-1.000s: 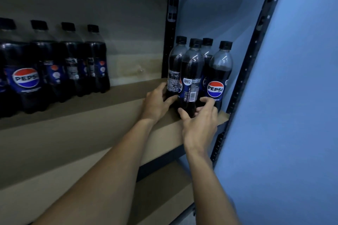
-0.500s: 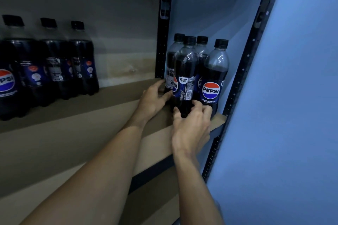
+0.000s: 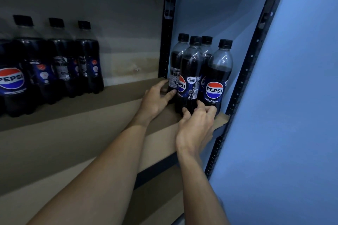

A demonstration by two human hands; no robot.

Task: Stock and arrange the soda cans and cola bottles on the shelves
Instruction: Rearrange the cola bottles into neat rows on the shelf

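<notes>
Four cola bottles (image 3: 217, 71) clustered, shelf (image 3: 91, 133) right end.
Left hand (image 3: 155, 102) grips back-left bottle (image 3: 175, 64); right hand (image 3: 195, 129) fingers curled round front-middle bottle (image 3: 191, 71) base.

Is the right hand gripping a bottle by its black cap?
No, the right hand pinches the dark plastic cola bottle near its base.

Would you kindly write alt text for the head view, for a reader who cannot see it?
Two bare hands work on four cola bottles clustered at the right end of a wooden shelf: the left hand holds the rear-left bottle, the right hand pinches the base of the front-left bottle. To the left stands a row of further cola bottles.
</notes>
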